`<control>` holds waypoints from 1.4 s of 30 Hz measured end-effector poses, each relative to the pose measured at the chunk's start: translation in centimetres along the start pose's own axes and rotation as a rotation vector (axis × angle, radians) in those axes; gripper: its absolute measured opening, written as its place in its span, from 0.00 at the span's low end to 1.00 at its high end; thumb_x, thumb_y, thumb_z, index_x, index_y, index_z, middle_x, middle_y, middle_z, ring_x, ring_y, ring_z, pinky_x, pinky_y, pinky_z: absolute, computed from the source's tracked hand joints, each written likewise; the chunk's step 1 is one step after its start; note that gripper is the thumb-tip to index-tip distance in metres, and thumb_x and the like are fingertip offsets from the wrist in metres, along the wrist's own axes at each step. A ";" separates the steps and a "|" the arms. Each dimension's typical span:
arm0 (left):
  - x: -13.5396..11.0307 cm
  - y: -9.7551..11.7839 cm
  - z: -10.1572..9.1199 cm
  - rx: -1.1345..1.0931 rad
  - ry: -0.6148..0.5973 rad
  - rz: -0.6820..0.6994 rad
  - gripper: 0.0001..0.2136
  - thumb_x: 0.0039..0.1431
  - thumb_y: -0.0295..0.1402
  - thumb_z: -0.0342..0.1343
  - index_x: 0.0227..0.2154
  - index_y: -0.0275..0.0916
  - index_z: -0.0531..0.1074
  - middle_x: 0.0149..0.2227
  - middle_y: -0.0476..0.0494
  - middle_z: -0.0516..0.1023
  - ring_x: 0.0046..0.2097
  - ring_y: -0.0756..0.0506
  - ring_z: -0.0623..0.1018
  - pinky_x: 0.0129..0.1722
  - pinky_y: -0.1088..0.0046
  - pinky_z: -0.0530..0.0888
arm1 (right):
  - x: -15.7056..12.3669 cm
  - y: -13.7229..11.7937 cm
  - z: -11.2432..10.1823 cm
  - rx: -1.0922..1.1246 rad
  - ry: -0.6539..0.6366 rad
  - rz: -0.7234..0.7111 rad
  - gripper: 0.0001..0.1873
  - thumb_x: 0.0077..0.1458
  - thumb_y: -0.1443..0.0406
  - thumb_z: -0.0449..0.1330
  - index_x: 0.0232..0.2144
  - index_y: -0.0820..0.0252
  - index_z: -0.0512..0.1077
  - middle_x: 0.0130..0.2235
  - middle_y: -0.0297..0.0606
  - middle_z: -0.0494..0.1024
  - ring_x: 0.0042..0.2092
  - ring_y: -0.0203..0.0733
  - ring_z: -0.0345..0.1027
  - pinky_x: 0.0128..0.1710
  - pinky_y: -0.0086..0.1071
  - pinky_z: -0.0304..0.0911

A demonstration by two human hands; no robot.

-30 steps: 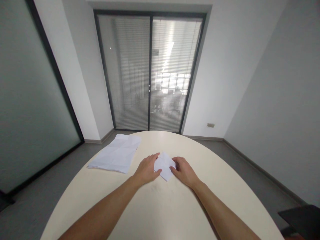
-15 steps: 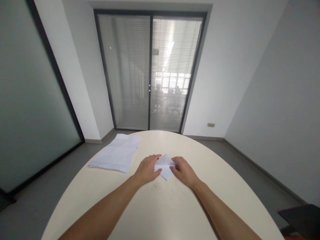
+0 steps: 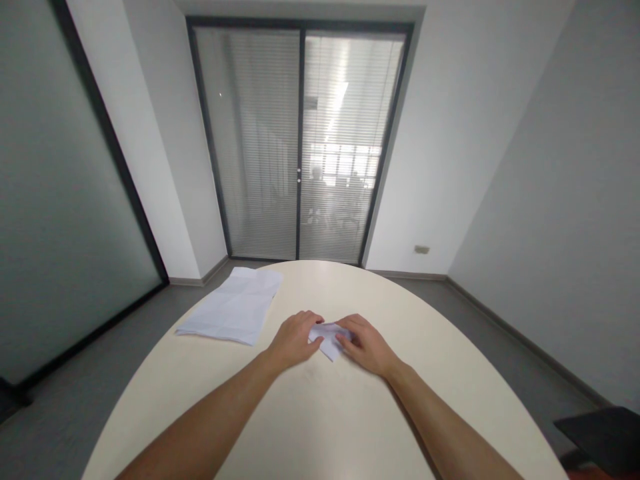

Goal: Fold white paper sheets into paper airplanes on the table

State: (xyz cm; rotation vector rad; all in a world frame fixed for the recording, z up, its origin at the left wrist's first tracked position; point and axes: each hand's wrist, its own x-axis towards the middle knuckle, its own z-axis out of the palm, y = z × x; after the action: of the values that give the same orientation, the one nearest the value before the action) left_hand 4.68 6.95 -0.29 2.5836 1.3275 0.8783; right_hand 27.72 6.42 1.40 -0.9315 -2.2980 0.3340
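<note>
A small piece of folded white paper (image 3: pixel 330 340) lies on the round cream table between my hands. My left hand (image 3: pixel 296 340) grips its left edge, thumb on the near side and fingers at the far side. On the right edge, my right hand (image 3: pixel 366 343) holds the paper with its thumb on top and its fingers curled over the far side. The paper's near corner points toward me, and its far side is bent over. Parts of both side edges are hidden under my fingers.
Several creased white sheets (image 3: pixel 237 307) lie stacked at the table's left edge. The round table (image 3: pixel 320 427) fills the foreground. Beyond it stands a glass door with blinds (image 3: pixel 300 147). A dark chair part (image 3: pixel 600 437) shows at the lower right.
The paper's far corner, which pointed up away from me, is now folded toward me, leaving a flatter far edge. My right fingers have shifted left over it.
</note>
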 end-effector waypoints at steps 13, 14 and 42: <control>0.0 0.3 -0.4 -0.026 0.000 0.037 0.11 0.57 0.28 0.57 0.43 0.42 0.72 0.44 0.46 0.78 0.47 0.43 0.74 0.47 0.66 0.70 | -0.1 -0.4 -0.3 -0.012 -0.110 -0.072 0.36 0.45 0.48 0.71 0.54 0.53 0.71 0.48 0.44 0.77 0.49 0.51 0.69 0.51 0.43 0.63; 0.0 0.3 -0.4 -0.031 0.002 0.038 0.11 0.57 0.28 0.57 0.43 0.42 0.72 0.44 0.46 0.78 0.47 0.43 0.74 0.47 0.66 0.70 | -0.1 -0.5 -0.3 -0.024 -0.113 -0.068 0.34 0.47 0.50 0.70 0.54 0.53 0.71 0.48 0.44 0.77 0.49 0.50 0.69 0.51 0.43 0.63; -0.1 -0.3 0.2 -0.051 0.015 -0.042 0.05 0.62 0.32 0.55 0.39 0.43 0.75 0.42 0.46 0.79 0.48 0.43 0.74 0.50 0.65 0.71 | -0.2 0.1 0.2 -0.036 -0.081 -0.012 0.12 0.59 0.61 0.61 0.44 0.51 0.80 0.48 0.43 0.79 0.50 0.47 0.71 0.53 0.43 0.66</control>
State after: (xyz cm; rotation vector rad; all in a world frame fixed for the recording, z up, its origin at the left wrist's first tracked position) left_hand 4.53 7.08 -0.58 2.5067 1.3403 0.9145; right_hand 27.74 6.39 1.12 -0.9369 -2.3898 0.3324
